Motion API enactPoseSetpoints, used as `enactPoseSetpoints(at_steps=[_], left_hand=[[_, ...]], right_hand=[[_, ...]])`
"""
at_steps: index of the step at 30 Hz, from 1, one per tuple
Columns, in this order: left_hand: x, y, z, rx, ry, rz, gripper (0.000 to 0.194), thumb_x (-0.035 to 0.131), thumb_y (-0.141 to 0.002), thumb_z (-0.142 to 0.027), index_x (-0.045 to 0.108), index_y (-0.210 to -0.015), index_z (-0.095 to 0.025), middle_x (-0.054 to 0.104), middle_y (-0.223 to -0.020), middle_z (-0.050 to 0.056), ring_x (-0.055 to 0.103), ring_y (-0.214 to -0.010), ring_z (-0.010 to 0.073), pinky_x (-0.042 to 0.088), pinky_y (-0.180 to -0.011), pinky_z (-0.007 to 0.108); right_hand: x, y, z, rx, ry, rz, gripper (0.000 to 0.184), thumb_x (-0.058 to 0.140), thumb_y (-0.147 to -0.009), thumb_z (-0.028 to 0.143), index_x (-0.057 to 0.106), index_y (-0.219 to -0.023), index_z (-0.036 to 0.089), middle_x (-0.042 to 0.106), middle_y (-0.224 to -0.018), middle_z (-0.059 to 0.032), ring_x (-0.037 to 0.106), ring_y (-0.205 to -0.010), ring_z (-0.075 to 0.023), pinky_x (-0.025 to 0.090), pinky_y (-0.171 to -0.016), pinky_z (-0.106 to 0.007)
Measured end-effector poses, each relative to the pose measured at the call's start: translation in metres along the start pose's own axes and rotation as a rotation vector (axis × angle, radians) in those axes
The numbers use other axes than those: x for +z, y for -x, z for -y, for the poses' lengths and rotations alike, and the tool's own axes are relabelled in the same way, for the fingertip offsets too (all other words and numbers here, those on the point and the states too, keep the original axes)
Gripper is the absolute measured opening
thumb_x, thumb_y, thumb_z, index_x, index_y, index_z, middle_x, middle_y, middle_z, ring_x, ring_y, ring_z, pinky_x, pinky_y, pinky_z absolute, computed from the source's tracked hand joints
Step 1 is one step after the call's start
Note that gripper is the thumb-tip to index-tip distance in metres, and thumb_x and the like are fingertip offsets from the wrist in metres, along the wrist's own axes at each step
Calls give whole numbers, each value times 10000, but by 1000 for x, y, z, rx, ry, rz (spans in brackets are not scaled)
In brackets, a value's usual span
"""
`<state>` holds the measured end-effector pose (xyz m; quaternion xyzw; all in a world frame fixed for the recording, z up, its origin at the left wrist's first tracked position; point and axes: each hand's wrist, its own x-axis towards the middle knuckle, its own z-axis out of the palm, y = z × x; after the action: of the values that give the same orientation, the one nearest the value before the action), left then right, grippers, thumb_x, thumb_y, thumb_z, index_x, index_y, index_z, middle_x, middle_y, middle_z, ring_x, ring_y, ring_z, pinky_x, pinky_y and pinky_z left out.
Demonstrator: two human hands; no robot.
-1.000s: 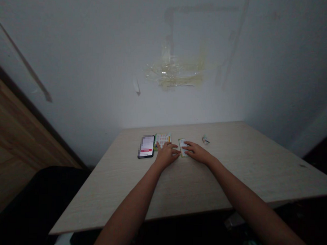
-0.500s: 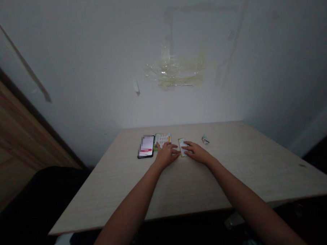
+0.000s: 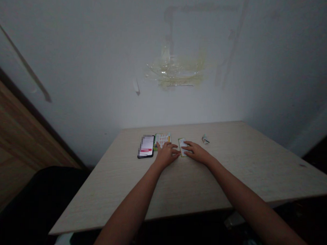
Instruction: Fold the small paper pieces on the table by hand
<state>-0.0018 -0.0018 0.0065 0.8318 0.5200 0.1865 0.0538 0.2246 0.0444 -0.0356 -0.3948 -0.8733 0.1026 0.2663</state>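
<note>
My left hand (image 3: 166, 154) lies palm down on the pale wood-grain table (image 3: 204, 175), its fingertips at the lower edge of a green-bordered printed card (image 3: 162, 139). To the left of that card is a black smartphone (image 3: 146, 146), its screen lit and blurred. My right hand (image 3: 196, 153) rests with its fingertips on a narrow white and green card (image 3: 182, 147), partly covering it. That narrow card lies between my hands. Neither hand grips anything.
A small crumpled paper piece (image 3: 205, 140) lies on the table beyond my right hand. The table's far edge meets a stained white wall (image 3: 176, 72). A wooden panel (image 3: 16, 141) and a dark shape (image 3: 38, 196) stand at the left.
The view has shifted very slightly. My hands and the cards stay almost where they were.
</note>
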Motion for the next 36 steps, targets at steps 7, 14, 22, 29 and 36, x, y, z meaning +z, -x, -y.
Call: enactPoseSetpoints(at_steps=[7, 14, 22, 29, 36], left_hand=[[0, -1, -5, -71, 22, -10, 170, 621, -882, -446, 763, -961, -395, 636, -1327, -42, 408, -1327, 318, -11, -1094, 775], [2, -2, -8, -97, 24, -18, 199, 673, -828, -500, 741, -960, -367, 602, -1369, -40, 360, -1365, 360, -30, -1054, 812], [4, -8, -2, -91, -11, 47, 288, 674, -818, -526, 714, -1091, -443, 510, -1468, -41, 273, -1424, 389, -24, -1059, 807], [3, -12, 0, -134, -34, 92, 317, 658, -794, -601, 715, -1080, -476, 480, -1496, -40, 256, -1429, 422, -23, -1028, 826], [1, -12, -3, -156, -73, 115, 327, 627, -800, -630, 695, -1093, -500, 465, -1503, -68, 250, -1433, 421, 7, -1005, 849]], right_hand=[[1, 0, -1, -10, -6, -11, 363, 577, -913, 366, 676, -1242, 248, 516, -1447, -107, 493, -1328, -277, 378, -1134, -469], [1, -1, -2, 0, -19, 0, 371, 579, -909, 376, 671, -1242, 239, 508, -1450, -115, 488, -1330, -277, 368, -1137, -460], [2, -1, -4, 64, -160, -47, 310, 659, -835, 331, 651, -1112, 194, 542, -1403, -130, 512, -1295, -267, 389, -1098, -460], [-2, -1, -3, 108, -274, -150, 137, 615, -860, 289, 703, -909, 197, 604, -1275, -115, 562, -1214, -231, 393, -1083, -423], [-4, 1, -6, 137, -278, -157, 24, 688, -757, 200, 712, -760, 197, 607, -1176, -90, 587, -1137, -228, 420, -1037, -401]])
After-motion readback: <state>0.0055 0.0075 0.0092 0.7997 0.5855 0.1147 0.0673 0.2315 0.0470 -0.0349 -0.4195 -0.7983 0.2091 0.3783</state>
